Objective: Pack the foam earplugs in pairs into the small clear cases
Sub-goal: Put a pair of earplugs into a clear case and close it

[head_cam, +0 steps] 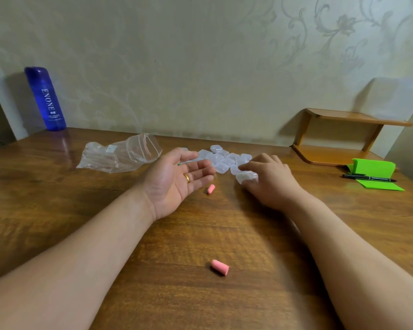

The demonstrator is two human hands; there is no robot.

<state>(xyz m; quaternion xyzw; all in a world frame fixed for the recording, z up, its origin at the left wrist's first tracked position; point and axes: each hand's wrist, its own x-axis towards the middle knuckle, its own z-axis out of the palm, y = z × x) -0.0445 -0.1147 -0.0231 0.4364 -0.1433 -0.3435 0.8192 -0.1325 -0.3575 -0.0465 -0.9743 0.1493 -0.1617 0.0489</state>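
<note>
Nearest, one pink earplug (219, 267) lies well apart from the case pile (224, 158). Beside the pile, the left hand (177, 179) lies spread, and the right hand (270, 182) grips a clear case (246, 177).

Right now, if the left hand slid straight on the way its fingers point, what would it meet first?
Probably the nearest of the clear cases: the open left hand points its fingers at that cluster. The pink earplug lies below that line, though depth is unclear.
</note>
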